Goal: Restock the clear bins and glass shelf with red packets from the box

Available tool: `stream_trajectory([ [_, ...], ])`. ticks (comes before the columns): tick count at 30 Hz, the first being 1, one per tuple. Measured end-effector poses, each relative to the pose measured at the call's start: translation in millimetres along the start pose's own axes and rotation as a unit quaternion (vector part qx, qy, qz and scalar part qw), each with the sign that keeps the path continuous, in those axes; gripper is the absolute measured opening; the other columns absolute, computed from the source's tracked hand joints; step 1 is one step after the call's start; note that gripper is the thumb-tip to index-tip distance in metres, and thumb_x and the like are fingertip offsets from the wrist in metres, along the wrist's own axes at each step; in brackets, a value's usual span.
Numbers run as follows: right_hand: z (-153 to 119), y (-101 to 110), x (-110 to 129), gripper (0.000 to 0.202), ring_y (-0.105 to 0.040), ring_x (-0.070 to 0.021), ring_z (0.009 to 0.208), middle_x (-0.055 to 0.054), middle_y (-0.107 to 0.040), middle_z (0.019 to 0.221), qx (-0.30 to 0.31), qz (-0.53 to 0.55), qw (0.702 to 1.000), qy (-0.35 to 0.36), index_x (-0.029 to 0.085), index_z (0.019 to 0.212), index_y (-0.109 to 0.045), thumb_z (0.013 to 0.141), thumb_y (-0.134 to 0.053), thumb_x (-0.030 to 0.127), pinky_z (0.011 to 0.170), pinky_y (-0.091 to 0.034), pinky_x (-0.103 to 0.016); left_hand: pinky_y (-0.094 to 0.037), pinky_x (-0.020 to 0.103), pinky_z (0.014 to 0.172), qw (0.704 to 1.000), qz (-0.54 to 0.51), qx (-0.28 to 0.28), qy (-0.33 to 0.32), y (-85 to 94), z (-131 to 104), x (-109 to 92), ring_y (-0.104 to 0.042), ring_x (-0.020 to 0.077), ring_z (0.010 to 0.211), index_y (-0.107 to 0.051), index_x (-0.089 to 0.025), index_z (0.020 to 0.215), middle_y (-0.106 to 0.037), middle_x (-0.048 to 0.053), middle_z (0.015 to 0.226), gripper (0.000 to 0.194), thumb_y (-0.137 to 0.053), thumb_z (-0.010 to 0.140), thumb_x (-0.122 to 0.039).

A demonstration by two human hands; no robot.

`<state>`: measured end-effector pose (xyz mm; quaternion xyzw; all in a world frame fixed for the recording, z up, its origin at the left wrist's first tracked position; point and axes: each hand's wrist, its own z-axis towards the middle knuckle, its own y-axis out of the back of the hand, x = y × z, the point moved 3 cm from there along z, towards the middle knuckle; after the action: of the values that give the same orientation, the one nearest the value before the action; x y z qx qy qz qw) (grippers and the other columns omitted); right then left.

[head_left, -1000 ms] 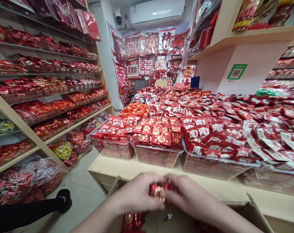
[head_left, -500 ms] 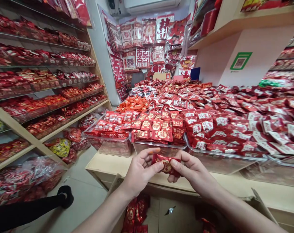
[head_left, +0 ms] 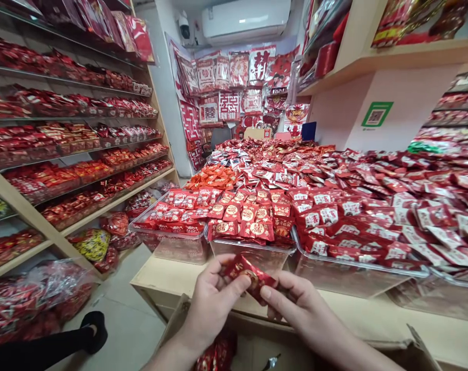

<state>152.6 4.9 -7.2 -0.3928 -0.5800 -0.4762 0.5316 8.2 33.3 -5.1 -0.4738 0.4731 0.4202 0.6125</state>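
Note:
A small red packet with gold print [head_left: 239, 265] is stretched between both hands above an open cardboard box. My left hand [head_left: 218, 296] pinches its left part, thumb on the front. On the packet's lower right end, my right hand [head_left: 294, 299] is closed with thumb and fingers. The packet tilts down to the right. Behind the hands, a clear bin [head_left: 253, 246] holds similar red packets with gold circles. Another clear bin [head_left: 164, 234] with red packets sits to its left, and a wider one [head_left: 346, 268] to its right.
The cardboard box [head_left: 415, 342] below the hands has red packets inside. Shelves of red packets [head_left: 64, 139] line the left wall. A person's leg and black shoe [head_left: 97, 330] show at lower left, near plastic bags [head_left: 44, 293] on the floor.
The view has tilted up, showing more of the air conditioner. Both hands sit slightly lower in view, and the packet has turned from nearly level to slanting down to the right.

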Motion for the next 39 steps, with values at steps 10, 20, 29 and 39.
stream_trajectory([
  [10, -4, -16, -2, 0.016, -0.055, -0.01, 0.062, -0.002, -0.064, 0.069, 0.103, -0.259, 0.955, 0.099, 0.016, 0.074, -0.063, 0.076, -0.047, 0.018, 0.057, -0.039, -0.016, -0.044, 0.021, 0.057, 0.926, 0.358, 0.011, -0.122, 5.1, 171, -84, -0.056, 0.0093, 0.061, -0.047, -0.015, 0.111, -0.062, 0.004, 0.081, 0.041, -0.058, 0.072, -0.023],
  [20, 6, -30, -20, 0.02, -0.06, -0.0122, 0.073, -0.004, -0.069, 0.081, 0.235, -0.368, 0.89, 0.13, 0.017, 0.086, -0.067, 0.075, -0.05, 0.015, 0.063, -0.041, -0.014, -0.041, 0.025, 0.058, 0.856, 0.511, 0.047, -0.06, -18.9, 234, -58, -0.055, 0.0139, 0.055, -0.061, -0.008, 0.09, -0.063, 0.003, 0.062, 0.043, -0.074, 0.052, -0.024],
  [29, 1, -27, -20, 0.021, -0.061, -0.0132, 0.074, -0.003, -0.069, 0.081, 0.234, -0.337, 0.9, 0.147, 0.018, 0.086, -0.067, 0.071, -0.052, 0.015, 0.065, -0.042, -0.015, -0.039, 0.023, 0.061, 0.786, 0.604, 0.091, -0.093, -25.9, 221, -53, -0.056, 0.0148, 0.065, -0.067, -0.015, 0.079, -0.065, 0.002, 0.07, 0.022, -0.064, 0.062, -0.029],
  [39, 1, -25, -22, 0.021, -0.061, -0.013, 0.073, -0.004, -0.069, 0.08, 0.215, -0.32, 0.915, 0.121, 0.017, 0.085, -0.067, 0.071, -0.051, 0.016, 0.065, -0.042, -0.015, -0.039, 0.023, 0.063, 0.736, 0.671, 0.044, -0.084, -11.3, 218, -55, -0.056, 0.0161, 0.064, -0.067, -0.016, 0.064, -0.064, 0.004, 0.064, 0.01, -0.061, 0.059, -0.022],
])
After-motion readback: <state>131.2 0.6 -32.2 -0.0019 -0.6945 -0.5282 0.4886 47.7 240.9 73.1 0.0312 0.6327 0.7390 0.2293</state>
